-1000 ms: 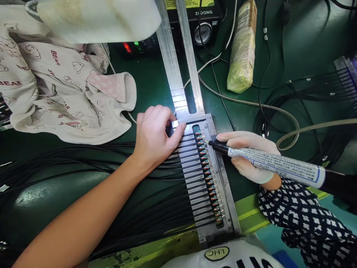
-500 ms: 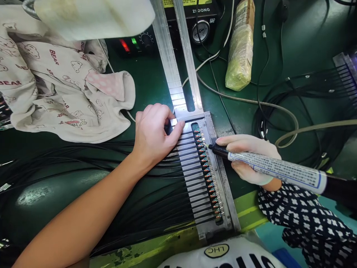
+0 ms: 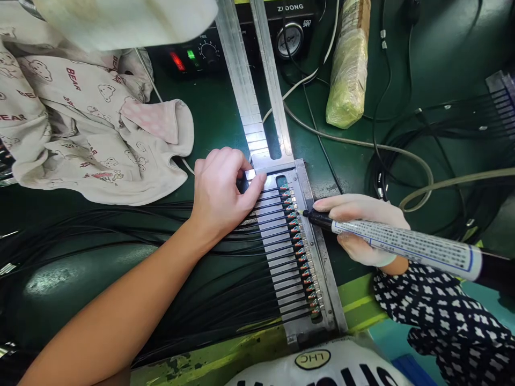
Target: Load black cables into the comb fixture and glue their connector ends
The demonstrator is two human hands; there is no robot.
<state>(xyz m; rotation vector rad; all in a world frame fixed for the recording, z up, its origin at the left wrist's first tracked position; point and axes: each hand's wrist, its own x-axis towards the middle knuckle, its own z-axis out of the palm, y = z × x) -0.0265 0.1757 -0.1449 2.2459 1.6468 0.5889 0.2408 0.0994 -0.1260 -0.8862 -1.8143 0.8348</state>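
On the worktop [image 3: 209, 118], cables [image 3: 132, 217] fan off the left side of the jig [image 3: 323, 268]: bendy, best taken by the jackets. Jig itself is metal, likely stiff and fairly heavy; frame edge is the hold. Left grip [image 3: 223, 185] pinches its top-left corner. Pen [image 3: 406, 241] points in from the jig's right, clasped in the gloved right grip [image 3: 366, 228]; probably light, rigid. Wire ends [image 3: 300, 251], lined up along the jig, look fragile: no handling.
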